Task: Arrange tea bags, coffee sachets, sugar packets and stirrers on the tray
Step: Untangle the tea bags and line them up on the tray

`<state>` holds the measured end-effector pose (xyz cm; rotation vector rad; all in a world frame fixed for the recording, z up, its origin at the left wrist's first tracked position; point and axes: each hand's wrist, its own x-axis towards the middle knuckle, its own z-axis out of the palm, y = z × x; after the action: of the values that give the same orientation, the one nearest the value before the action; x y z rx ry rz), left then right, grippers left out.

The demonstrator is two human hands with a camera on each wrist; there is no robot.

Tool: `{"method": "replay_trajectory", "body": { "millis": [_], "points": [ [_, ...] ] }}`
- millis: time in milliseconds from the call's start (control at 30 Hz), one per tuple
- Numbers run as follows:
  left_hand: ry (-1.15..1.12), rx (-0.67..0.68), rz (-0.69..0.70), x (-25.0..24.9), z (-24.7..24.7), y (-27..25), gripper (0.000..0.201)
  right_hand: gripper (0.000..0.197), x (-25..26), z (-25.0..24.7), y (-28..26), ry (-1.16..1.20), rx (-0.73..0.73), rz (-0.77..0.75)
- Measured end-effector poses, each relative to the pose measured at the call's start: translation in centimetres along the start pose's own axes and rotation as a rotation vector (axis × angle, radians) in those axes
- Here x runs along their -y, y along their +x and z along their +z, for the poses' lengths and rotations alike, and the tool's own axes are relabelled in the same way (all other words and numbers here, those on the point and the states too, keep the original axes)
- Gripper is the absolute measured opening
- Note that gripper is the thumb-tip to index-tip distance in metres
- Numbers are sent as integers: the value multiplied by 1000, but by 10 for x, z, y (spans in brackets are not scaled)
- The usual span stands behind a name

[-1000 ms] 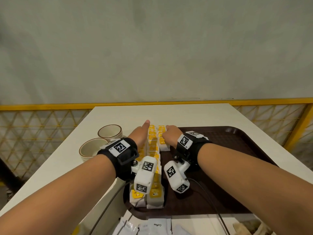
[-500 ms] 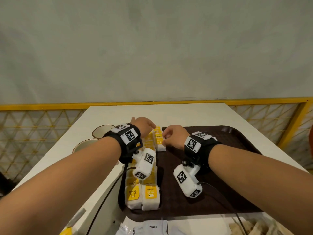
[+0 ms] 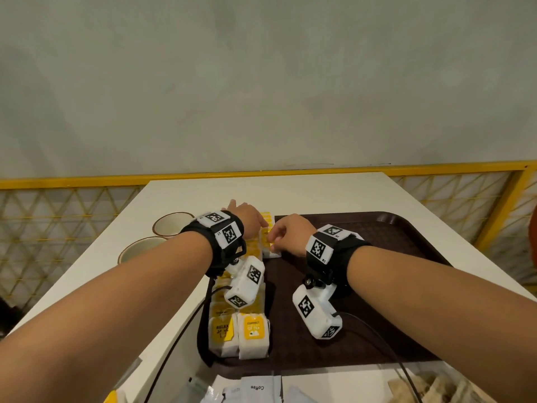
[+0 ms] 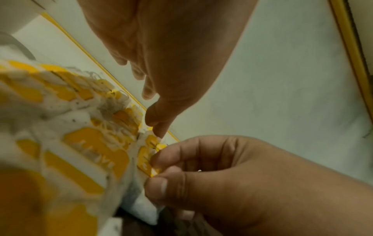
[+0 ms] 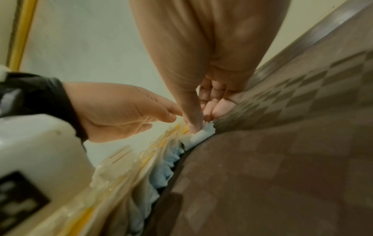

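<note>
While the left hand [image 3: 249, 219], formerly flat and pointing, is now hovering loose-fingered over the tea bags [image 3: 252, 333] | right hand [image 3: 286, 235] is pinching one far bag | rows are filling the tray [image 3: 406, 237] on the bench [image 3: 305, 193].

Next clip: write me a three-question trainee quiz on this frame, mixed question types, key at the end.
1. True or false: the tea bags lie in two rows along the left side of the brown tray.
2. Which hand pinches a tea bag at the far end of the rows? A) left hand B) right hand
3. Fill in: two empty ___ stand on the table, left of the tray.

Key: 1 true; 2 B; 3 bowls
</note>
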<state>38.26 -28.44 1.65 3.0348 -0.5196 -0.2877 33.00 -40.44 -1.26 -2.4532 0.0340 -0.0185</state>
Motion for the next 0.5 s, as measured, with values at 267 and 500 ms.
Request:
{"method": "replay_trajectory", "body": {
  "millis": [267,500],
  "points": [
    [-319,-146,152,28,-48,-60,33,10,30,-18,-27,245,-8,-8],
    [-566,143,248,91,-69,-194,17,17,96,0,-101,235,346,-179]
  ]
}}
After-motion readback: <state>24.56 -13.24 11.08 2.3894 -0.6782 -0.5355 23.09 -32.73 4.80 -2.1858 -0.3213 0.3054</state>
